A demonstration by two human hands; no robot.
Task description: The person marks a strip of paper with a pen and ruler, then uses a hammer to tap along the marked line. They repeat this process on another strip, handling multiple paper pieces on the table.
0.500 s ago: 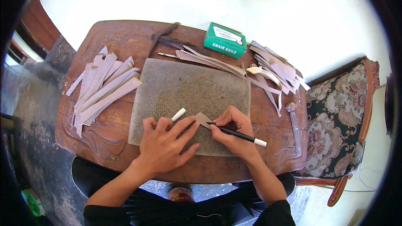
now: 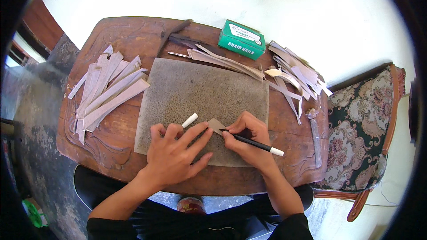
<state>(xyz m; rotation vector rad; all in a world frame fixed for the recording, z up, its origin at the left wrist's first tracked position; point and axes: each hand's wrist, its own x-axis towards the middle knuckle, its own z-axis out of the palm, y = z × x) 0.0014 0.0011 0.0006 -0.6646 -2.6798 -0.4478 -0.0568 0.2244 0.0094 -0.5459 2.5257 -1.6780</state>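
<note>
My right hand [image 2: 246, 138] grips a black marker pen [image 2: 252, 143] with a white end, its tip at the right edge of a small brownish-grey flat piece [image 2: 216, 125]. Fingers spread, my left hand [image 2: 177, 154] touches the left side of that piece with its index fingertip. Both hands are over the near part of a rough grey mat [image 2: 187, 91]. A white pen cap [image 2: 190, 120] lies on the mat just beyond my left fingers.
On the carved wooden table [image 2: 104, 151] lie cut strips [image 2: 102, 91] at left and more strips [image 2: 296, 73] at back right. A green box [image 2: 241, 40] stands at the back, a hammer [image 2: 315, 138] lies at right. Beside the table is a floral-upholstered chair [image 2: 360, 129].
The view has shifted slightly over the table. Both hands, the pen and the small piece keep almost the same positions.
</note>
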